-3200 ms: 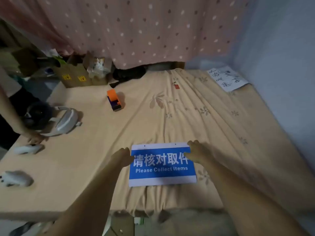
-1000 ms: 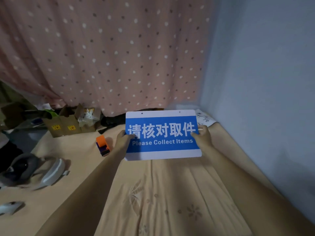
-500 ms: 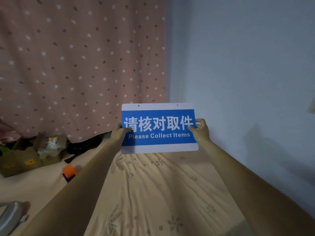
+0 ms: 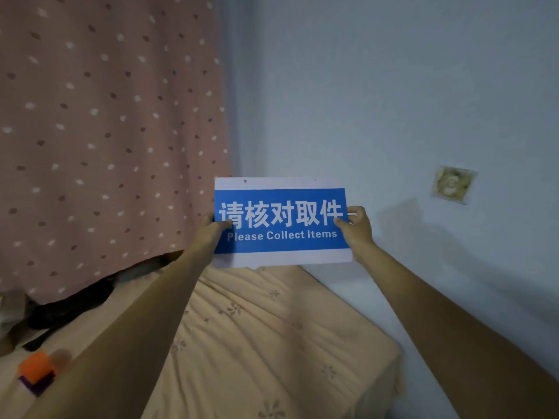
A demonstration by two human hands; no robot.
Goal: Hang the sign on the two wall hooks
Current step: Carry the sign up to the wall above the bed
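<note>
Both hands' fingers (image 4: 343,222) pinch the sign's (image 4: 281,220) side edges, clear of the wall (image 4: 393,101).

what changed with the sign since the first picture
The sign was lying flat on the bed cover; the left hand and right hand gripped its side edges and lifted it upright toward the wall. The grip and the sign's level, text-forward hold stayed the same over the last second.

Bed (image 4: 272,343) with a peach floral sheet, wrinkled, right edge against the pale wall. On it, lower left: orange-topped block (image 4: 36,368) with a purple base. Dark strap-like item (image 4: 66,313) lies at the far left, under the curtain hem.
</note>
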